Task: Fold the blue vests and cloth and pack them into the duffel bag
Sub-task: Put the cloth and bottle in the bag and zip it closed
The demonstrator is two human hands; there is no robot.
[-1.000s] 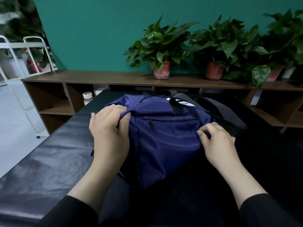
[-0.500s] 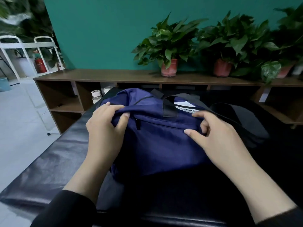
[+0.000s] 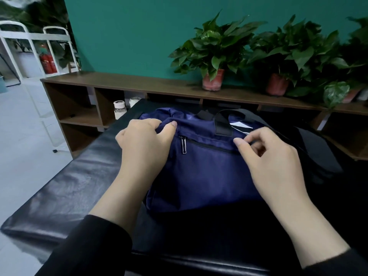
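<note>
A navy blue duffel bag [image 3: 203,176] lies on the black padded table [image 3: 65,188], its front pocket zipper facing me and black handles at its top. My left hand [image 3: 143,142] grips a fold of fabric at the bag's upper left corner, thumb pinched against the fingers. My right hand [image 3: 266,156] sits at the bag's upper right edge with thumb and fingers curled at the fabric by the zipper line. A white label shows just behind the right hand. No vests or cloth are visible; the bag's inside is hidden.
A low brown wooden shelf [image 3: 139,84] runs behind the table with potted plants [image 3: 215,52] on top. A white-capped jar [image 3: 119,110] stands in a shelf cubby. A white metal rack [image 3: 33,46] and red extinguisher [image 3: 46,60] stand far left. Dark fabric [image 3: 318,156] lies right of the bag.
My right hand has moved from the bag's right side up to its top edge near the handle. The left hand keeps its grip on the upper left corner. The view shifted left.
</note>
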